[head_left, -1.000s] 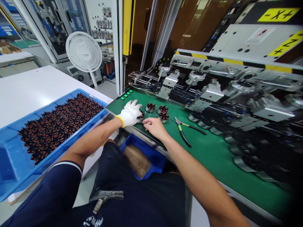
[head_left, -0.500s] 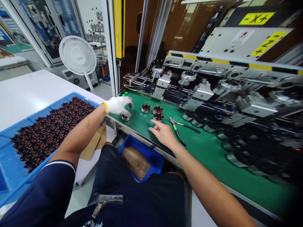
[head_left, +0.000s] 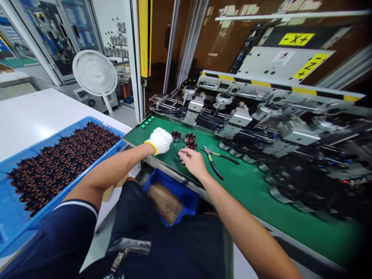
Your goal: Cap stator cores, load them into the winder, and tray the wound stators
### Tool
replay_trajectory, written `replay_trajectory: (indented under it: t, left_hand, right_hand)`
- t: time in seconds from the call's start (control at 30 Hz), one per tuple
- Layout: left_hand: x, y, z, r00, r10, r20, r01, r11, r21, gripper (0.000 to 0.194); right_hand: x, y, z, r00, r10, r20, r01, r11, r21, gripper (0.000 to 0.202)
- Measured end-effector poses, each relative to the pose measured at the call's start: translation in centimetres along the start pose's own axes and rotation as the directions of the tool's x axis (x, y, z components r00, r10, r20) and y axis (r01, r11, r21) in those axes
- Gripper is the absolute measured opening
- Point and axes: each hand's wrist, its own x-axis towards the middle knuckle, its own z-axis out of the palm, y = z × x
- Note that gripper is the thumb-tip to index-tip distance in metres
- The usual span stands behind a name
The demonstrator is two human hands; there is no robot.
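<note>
My left hand (head_left: 160,140), in a white glove with a yellow cuff, is closed over the green mat (head_left: 170,159); whatever it holds is hidden beneath it. Just right of the glove stands a round black-and-copper part (head_left: 176,135) in a clear and silver ring. Two similar parts, one farther back (head_left: 190,137) and one nearer (head_left: 191,145), sit close together. My bare right hand (head_left: 192,161) hovers in front of them, fingers curled together, its fingertips too small to read. Pliers (head_left: 213,158) with black and yellow-green handles lie spread to its right.
A blue tray (head_left: 116,146) of many black-and-copper parts is at the left. Machine fixtures (head_left: 238,118) line the mat's back edge. Several ringed parts (head_left: 279,193) crowd the right. A blue bin (head_left: 190,199) sits below the front edge, and a white fan (head_left: 95,73) stands behind.
My left hand has moved right and closed, and the ringed part that was under it is now hidden. My right hand has shifted slightly left and its pointing finger has curled in. The view has tilted slightly.
</note>
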Motion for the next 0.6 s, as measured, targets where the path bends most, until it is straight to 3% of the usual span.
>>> replay_trajectory:
  t: [0.13, 0.23, 0.4, 0.53, 0.6]
  left_hand:
    - [-2.9, 2.4, -0.1, 0.998, 0.069, 0.002, -0.069, 0.998, -0.01, 0.035]
    - [-3.9, 2.5, -0.6, 0.99, 0.141, 0.008, -0.14, 0.99, -0.026, 0.04]
    - [-2.2, 0.2, -2.0, 0.971, 0.22, -0.09, -0.218, 0.975, 0.038, 0.035]
    - [-0.3, -0.2, -1.6, 0.961, 0.27, 0.064, -0.272, 0.962, 0.027, 0.039]
    - [0.2, -0.2, -1.1, 0.959, 0.273, 0.079, -0.274, 0.962, -0.001, 0.039]
  right_hand:
    - [2.1, -1.6, 2.1, 0.983, 0.162, 0.09, -0.17, 0.982, 0.082, 0.028]
    - [2.5, -1.9, 2.0, 0.965, 0.208, 0.161, -0.222, 0.972, 0.079, 0.024]
    - [0.9, -1.5, 0.4, 0.947, 0.213, 0.241, -0.231, 0.971, 0.052, 0.014]
    - [-0.1, -1.2, -0.2, 0.946, 0.214, 0.245, -0.233, 0.971, 0.049, 0.004]
    - [-0.5, -0.9, -0.4, 0.953, 0.196, 0.231, -0.215, 0.975, 0.06, 0.005]
